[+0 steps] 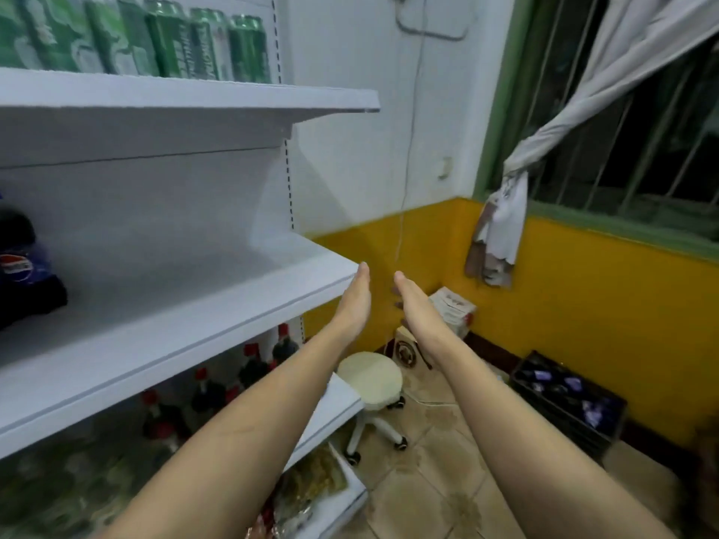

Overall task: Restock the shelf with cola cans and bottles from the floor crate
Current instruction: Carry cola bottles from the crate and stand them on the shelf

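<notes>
Far left, on the middle shelf: one dark cola bottle with a blue label, cut off by the frame edge, the rest of that board bare toward the right. Above it, a row of green cans, at least five in view, more likely hidden past the left edge. Below, red-capped dark bottles, roughly six countable, blurred.

Centre: left hand flat, fingers straight, nothing held, close by the shelf's right corner; whether touching it, cannot tell. Just right of it, right hand likewise released, palm turned inward, holding nothing. Two hands, both empty, near each other but apart.

Lower centre: one white wheeled stool on the tiled floor, with wet-looking patches around it.

Right, low against the yellow wall: one dark crate holding dark bottles with blue labels; exact number unreadable.

Likely risks: a slip on the damp tiles or a knock against the stool when stepping toward the crate; a bottle tipped off the shelf's open right end if set too near that corner.
</notes>
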The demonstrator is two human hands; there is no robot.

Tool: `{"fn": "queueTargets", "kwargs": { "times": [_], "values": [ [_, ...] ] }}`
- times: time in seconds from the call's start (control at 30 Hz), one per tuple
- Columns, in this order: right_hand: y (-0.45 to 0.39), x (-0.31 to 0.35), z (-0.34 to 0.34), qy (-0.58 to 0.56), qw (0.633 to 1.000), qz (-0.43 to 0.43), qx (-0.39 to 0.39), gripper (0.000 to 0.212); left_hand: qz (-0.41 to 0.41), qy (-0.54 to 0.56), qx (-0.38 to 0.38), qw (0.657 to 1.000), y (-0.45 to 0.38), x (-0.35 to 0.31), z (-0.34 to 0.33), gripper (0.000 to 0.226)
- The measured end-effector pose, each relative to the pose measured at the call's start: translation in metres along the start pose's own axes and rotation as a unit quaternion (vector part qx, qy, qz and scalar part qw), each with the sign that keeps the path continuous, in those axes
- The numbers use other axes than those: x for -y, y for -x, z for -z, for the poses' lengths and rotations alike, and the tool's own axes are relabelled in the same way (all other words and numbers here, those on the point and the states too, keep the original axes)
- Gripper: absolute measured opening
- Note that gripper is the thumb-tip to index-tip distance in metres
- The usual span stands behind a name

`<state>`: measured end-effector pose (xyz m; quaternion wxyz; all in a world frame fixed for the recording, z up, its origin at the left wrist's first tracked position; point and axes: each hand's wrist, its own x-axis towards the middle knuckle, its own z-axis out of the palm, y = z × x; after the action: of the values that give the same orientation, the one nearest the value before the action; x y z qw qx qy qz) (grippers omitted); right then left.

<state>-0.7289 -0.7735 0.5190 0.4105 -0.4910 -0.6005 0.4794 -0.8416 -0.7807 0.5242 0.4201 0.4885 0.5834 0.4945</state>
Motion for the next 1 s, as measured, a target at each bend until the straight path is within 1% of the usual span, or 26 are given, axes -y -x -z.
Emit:
{"fn": "queueTargets", "kwargs": {
  "times": [0.1,0.2,0.33,0.4,0.43,0.57,0.67,0.77,0.87,0.93,1.0],
  "values": [
    [0.007,-0.025,0.063,-0.013,0.999,-0.026,-0.032,0.059,0.009,0.005,0.036,0.999,0.006,-0.009,-0.070,0.064],
    [0.010,-0.054,0.109,-0.031,0.996,-0.054,-0.067,0.061,0.017,-0.001,0.080,0.997,0.005,-0.008,-0.127,0.066],
    [0.011,-0.087,0.159,-0.071,0.987,-0.082,-0.121,0.054,0.041,-0.011,0.118,0.992,-0.004,0.005,-0.185,0.061],
    [0.008,-0.106,0.182,-0.074,0.984,-0.097,-0.129,0.054,0.047,0.002,0.131,0.990,-0.012,0.012,-0.210,0.053],
    [0.005,-0.117,0.192,-0.076,0.983,-0.105,-0.132,0.055,0.049,0.007,0.146,0.988,-0.019,0.017,-0.222,0.052],
    [-0.011,-0.158,0.225,-0.075,0.974,-0.150,-0.156,0.060,0.069,-0.014,0.179,0.981,-0.048,0.044,-0.273,0.061],
    [-0.029,-0.189,0.253,-0.066,0.969,-0.169,-0.167,0.057,0.107,-0.004,0.202,0.974,-0.080,0.073,-0.317,0.064],
    [-0.058,-0.216,0.291,-0.066,0.960,-0.192,-0.194,0.058,0.103,-0.011,0.234,0.967,-0.119,0.081,-0.357,0.062],
    [-0.095,-0.234,0.330,-0.058,0.948,-0.213,-0.229,0.059,0.106,-0.022,0.268,0.957,-0.171,0.090,-0.395,0.065],
    [-0.119,-0.244,0.350,-0.056,0.940,-0.236,-0.242,0.063,0.128,-0.033,0.278,0.951,-0.201,0.095,-0.414,0.068],
    [-0.140,-0.257,0.365,-0.056,0.934,-0.243,-0.257,0.071,0.140,-0.039,0.273,0.951,-0.226,0.096,-0.431,0.065]
  ]
}}
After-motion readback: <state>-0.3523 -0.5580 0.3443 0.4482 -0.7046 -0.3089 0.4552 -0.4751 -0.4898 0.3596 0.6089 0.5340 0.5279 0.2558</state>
